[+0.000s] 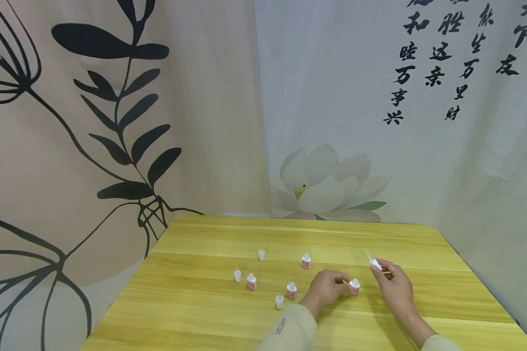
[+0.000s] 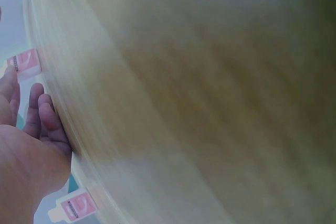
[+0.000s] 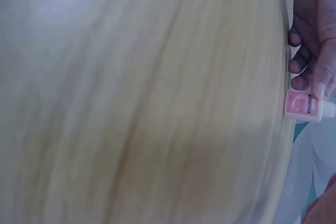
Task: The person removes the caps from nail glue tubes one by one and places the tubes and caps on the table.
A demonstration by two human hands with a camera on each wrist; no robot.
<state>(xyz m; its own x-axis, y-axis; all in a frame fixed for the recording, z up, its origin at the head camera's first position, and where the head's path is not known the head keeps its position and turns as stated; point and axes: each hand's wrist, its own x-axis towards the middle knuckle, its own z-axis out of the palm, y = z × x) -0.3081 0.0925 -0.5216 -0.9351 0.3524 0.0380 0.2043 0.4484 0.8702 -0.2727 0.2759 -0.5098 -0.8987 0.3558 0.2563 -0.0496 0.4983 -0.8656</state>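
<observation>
At the right of the table, my left hand (image 1: 331, 287) holds a small white bottle (image 1: 354, 286) with a pink label between fingertips and thumb. That bottle (image 3: 303, 105) stands upright, its label facing the right wrist view. Just right of it and above the table, my right hand (image 1: 395, 287) pinches a white cap (image 1: 375, 263). A thin pale stick (image 1: 368, 254) extends from the cap up and to the left. In the right wrist view only the edge of my right hand (image 3: 323, 205) shows.
Matching bottles stand left of my hands: one farther back (image 1: 306, 262), one nearer (image 1: 292, 291), one at left (image 1: 252, 282). Three small white caps stand among them: a back cap (image 1: 261, 255), a left cap (image 1: 237, 276) and a front cap (image 1: 279, 302). A printed curtain (image 1: 219, 122) hangs behind the table (image 1: 193, 302).
</observation>
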